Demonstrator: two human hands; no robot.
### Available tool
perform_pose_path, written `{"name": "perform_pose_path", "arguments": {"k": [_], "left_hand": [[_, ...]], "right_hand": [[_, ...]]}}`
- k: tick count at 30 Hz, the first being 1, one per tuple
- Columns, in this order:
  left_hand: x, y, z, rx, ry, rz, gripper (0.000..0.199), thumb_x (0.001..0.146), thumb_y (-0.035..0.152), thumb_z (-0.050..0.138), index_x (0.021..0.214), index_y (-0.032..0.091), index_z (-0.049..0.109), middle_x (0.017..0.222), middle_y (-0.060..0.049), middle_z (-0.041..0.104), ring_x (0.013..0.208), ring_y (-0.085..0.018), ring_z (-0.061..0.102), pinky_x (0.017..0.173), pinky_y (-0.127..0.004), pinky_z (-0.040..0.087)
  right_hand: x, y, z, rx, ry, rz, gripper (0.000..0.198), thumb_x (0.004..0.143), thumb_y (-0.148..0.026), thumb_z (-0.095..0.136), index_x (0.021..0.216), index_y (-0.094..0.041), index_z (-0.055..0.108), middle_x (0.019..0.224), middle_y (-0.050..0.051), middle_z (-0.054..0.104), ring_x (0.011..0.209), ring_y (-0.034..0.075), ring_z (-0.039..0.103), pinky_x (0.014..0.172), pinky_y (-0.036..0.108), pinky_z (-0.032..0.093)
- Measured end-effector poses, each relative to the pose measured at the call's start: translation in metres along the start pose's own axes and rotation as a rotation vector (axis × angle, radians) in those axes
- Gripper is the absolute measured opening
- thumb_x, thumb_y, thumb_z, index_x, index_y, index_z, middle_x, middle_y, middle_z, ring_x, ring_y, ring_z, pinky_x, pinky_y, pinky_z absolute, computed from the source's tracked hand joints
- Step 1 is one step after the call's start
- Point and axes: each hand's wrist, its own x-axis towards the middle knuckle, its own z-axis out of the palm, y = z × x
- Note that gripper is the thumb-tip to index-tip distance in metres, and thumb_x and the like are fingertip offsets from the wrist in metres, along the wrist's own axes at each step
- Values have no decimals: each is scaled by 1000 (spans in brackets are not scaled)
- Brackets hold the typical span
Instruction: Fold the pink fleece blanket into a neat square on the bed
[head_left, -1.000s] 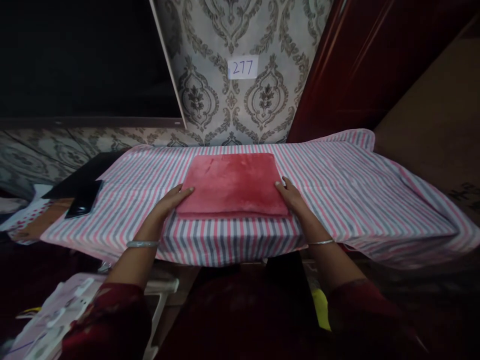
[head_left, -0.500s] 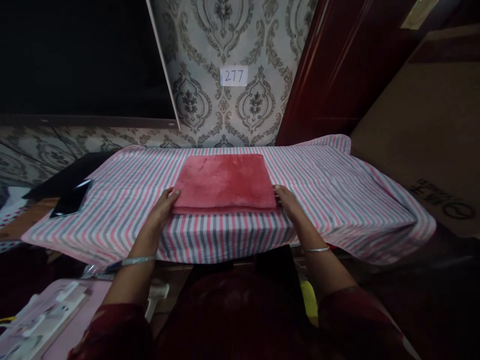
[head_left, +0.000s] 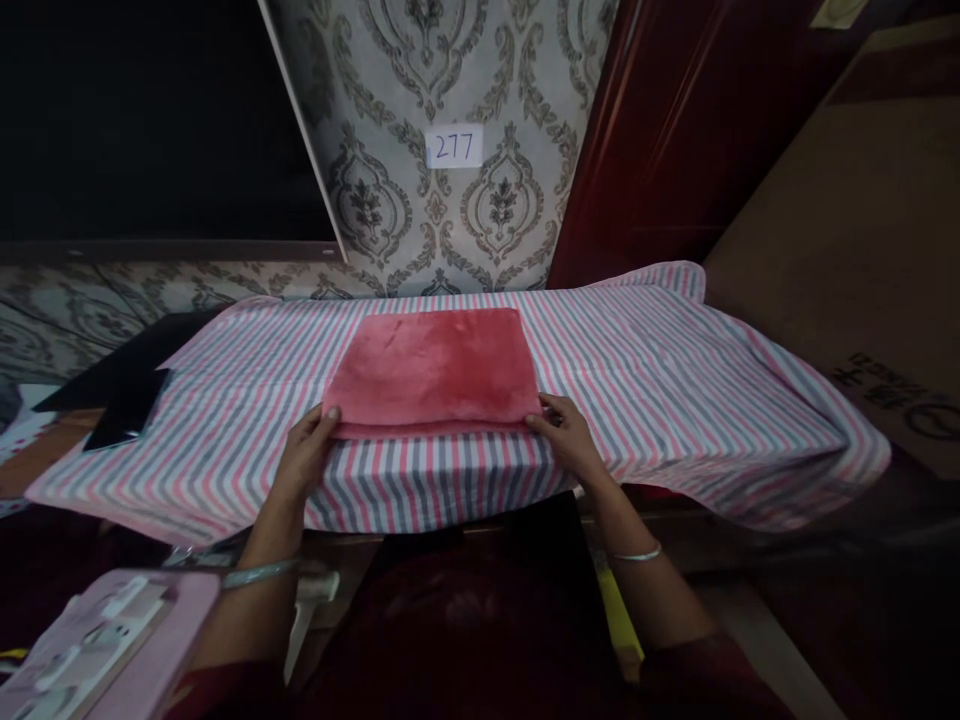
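Note:
A folded red plush cloth point(head_left: 431, 365) lies flat on the striped tablecloth point(head_left: 637, 370), its layered fold along the near edge. At its near left corner, my left hand point(head_left: 309, 445) is closed, thumb on top and fingers at the side. My right hand point(head_left: 564, 432) pinches the near right corner between thumb and fingers. Parts of the fingertips on both sides are hidden by the cloth.
A dark phone point(head_left: 129, 408) rests at the table's left end. Behind the table are a screen point(head_left: 150, 130) and a numbered paper point(head_left: 454, 146) on the wall. A large cardboard box point(head_left: 847, 220) stands right. Lower left, a pink stool-like surface point(head_left: 176, 620) bears a white power strip point(head_left: 105, 645).
Both hands have moved toward the cloth's near corners. My right thumb now lies over the right corner, where before the hand was at the side edge. The view has shifted slightly.

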Motion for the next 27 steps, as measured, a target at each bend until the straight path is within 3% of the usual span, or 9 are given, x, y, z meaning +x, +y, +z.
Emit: {"name": "perform_pose_path", "arguments": {"k": [4, 7, 9, 12, 16, 18, 21, 25, 27], "left_hand": [[-1, 2, -2, -45, -121, -39, 58, 62, 69, 82, 96, 22, 74, 95, -5, 76, 101, -29, 69, 91, -38, 56], [-1, -1, -2, -55, -98, -38, 56, 63, 65, 83, 98, 22, 74, 94, -5, 76, 98, -28, 70, 90, -37, 56], [-1, -3, -1, -68, -74, -41, 55, 62, 62, 83, 98, 21, 75, 92, -5, 76, 97, -28, 70, 88, -37, 57], [-1, -1, 0, -103, -68, -65, 54, 61, 61, 84, 98, 22, 75, 90, -5, 76, 98, -30, 70, 85, -39, 59], [0, 8, 2, -82, -95, -111, 61, 57, 71, 83, 93, 22, 76, 86, -7, 76, 96, -32, 70, 82, -40, 59], [0, 11, 4, -13, -106, -141, 68, 56, 76, 81, 93, 20, 75, 84, -7, 76, 93, -32, 70, 79, -39, 59], [2, 8, 8, 75, -69, -127, 75, 56, 79, 79, 98, 17, 74, 85, -7, 76, 93, -31, 70, 78, -37, 57], [4, 0, 8, 25, 39, -80, 79, 57, 78, 78, 106, 16, 73, 91, -8, 77, 94, -31, 70, 85, -40, 56], [5, -1, 5, 4, 29, -92, 78, 59, 76, 78, 107, 15, 73, 92, -9, 77, 93, -31, 71, 86, -41, 56]], "right_hand": [[8, -5, -6, 106, 71, -79, 35, 81, -51, 65, 102, -24, 74, 124, 10, 61, 116, 27, 59, 96, 43, 52], [9, -2, -13, 55, 139, -130, 26, 81, -44, 64, 96, -25, 73, 120, 10, 60, 116, 27, 57, 98, 43, 51], [5, 3, -16, 20, 110, -113, 24, 78, -44, 65, 90, -24, 72, 111, 10, 61, 109, 28, 59, 97, 45, 51], [-1, 5, -16, 52, 61, -76, 29, 74, -49, 67, 87, -24, 69, 107, 10, 62, 106, 28, 59, 96, 45, 50], [-4, -10, -12, 205, -11, 9, 42, 76, -57, 68, 102, -24, 67, 110, 8, 65, 102, 25, 61, 87, 37, 51], [-2, -17, -9, 236, -44, 61, 38, 79, -58, 67, 93, -23, 65, 91, 3, 64, 83, 20, 60, 74, 31, 49], [2, -16, -8, 156, 9, 87, 41, 75, -60, 70, 68, -23, 52, 63, -5, 45, 61, 14, 43, 58, 27, 36], [5, -6, -10, 48, 82, 123, 49, 71, -65, 68, 60, -24, 43, 58, -7, 35, 57, 12, 35, 55, 27, 30], [4, -4, -11, 18, 81, 138, 49, 71, -65, 67, 60, -24, 42, 57, -7, 34, 57, 12, 35, 55, 27, 31]]}}
